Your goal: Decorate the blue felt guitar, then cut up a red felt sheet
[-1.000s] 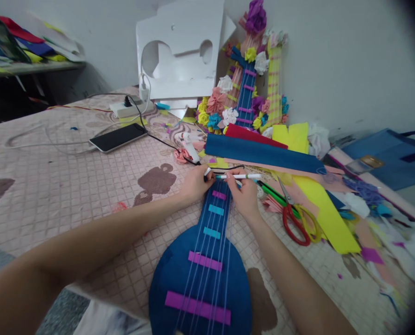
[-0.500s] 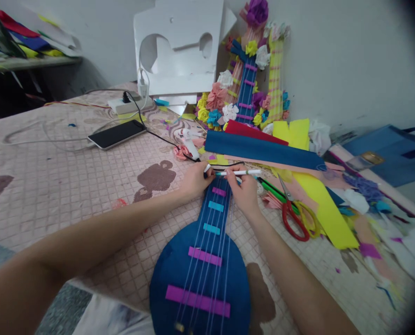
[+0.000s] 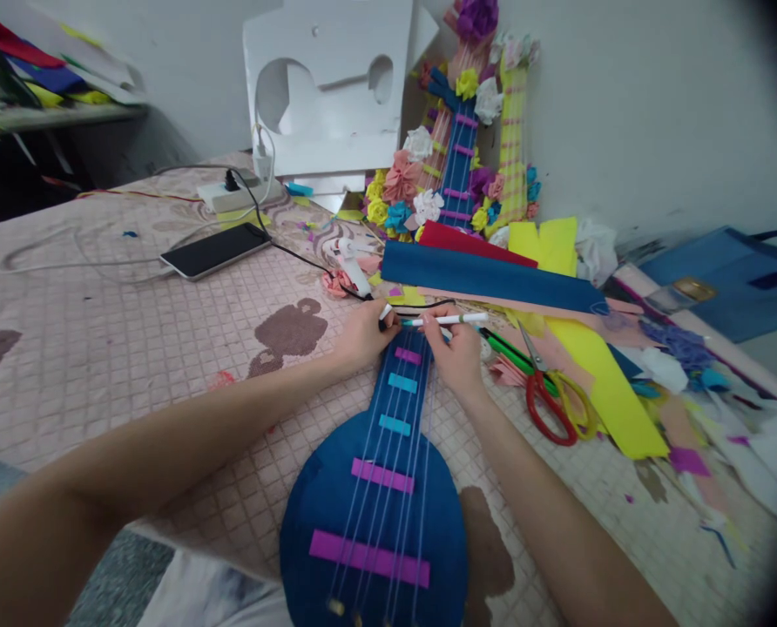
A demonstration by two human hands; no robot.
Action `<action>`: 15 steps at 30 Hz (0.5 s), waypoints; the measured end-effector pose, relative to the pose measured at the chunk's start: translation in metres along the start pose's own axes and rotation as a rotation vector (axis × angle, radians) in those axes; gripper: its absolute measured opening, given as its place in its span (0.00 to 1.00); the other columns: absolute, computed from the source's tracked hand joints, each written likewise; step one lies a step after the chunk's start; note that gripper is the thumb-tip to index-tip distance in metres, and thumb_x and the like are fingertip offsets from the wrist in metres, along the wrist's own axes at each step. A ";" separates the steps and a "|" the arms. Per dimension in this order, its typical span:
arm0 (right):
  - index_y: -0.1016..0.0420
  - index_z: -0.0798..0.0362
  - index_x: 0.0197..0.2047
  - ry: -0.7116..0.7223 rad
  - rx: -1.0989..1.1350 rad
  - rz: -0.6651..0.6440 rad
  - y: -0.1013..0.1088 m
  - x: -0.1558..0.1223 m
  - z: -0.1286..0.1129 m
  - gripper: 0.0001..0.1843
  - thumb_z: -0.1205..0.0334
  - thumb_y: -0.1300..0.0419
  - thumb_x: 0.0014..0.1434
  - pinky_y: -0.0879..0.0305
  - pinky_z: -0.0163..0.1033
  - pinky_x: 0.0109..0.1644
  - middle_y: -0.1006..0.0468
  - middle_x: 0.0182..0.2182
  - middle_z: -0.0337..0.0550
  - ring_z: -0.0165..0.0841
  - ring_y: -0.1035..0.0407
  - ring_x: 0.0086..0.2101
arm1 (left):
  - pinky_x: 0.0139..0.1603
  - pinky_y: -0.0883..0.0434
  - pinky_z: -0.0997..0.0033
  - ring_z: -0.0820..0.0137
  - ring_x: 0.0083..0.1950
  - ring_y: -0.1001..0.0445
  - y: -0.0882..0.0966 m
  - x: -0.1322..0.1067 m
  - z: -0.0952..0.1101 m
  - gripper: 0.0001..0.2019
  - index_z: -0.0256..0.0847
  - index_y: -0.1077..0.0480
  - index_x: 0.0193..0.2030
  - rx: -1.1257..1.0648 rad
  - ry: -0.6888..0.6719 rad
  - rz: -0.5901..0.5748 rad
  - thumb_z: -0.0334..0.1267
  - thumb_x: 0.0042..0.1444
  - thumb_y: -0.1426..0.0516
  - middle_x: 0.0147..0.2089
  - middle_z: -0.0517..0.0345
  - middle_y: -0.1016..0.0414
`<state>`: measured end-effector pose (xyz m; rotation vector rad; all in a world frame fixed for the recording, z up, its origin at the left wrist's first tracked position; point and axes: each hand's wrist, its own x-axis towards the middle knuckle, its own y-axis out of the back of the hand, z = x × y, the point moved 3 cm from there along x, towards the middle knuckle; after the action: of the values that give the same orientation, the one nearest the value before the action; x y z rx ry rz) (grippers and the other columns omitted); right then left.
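Already strung, the blue guitar seems unfinished on top; the right hand pinches a white stick, the left hand's hold I cannot tell.

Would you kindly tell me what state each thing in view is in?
Blue guitar in front: strung.
White pen-like stick: held crosswise in the right hand.
Left hand: fingers curled at the guitar's far end.
Phone: lying flat, screen dark.
Power strip: black plug inserted.
Glue gun: on the table, unheld.
White board: upright, with openings.
Red-handled scissors: lying down, unheld; blade opening unclear.
Blue instrument behind: upright, strung.
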<state>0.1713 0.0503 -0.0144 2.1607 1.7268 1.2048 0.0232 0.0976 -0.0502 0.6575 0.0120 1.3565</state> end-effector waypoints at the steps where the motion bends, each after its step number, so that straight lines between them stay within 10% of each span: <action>1: 0.31 0.50 0.35 -0.003 -0.004 0.006 0.001 0.000 0.000 0.09 0.55 0.48 0.62 0.38 0.39 0.35 0.25 0.27 0.39 0.34 0.30 0.29 | 0.34 0.36 0.69 0.70 0.33 0.31 0.000 0.000 0.000 0.12 0.41 0.44 0.23 0.006 0.003 -0.001 0.27 0.48 0.43 0.30 0.60 0.27; 15: 0.31 0.50 0.35 0.013 0.023 -0.009 -0.003 0.000 0.004 0.10 0.55 0.48 0.62 0.37 0.39 0.36 0.24 0.29 0.40 0.34 0.29 0.31 | 0.33 0.39 0.70 0.71 0.31 0.35 0.001 0.000 0.001 0.13 0.41 0.45 0.23 0.040 0.002 0.002 0.27 0.47 0.43 0.28 0.61 0.29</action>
<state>0.1716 0.0525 -0.0188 2.1606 1.7617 1.2055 0.0231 0.0970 -0.0488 0.6891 0.0404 1.3615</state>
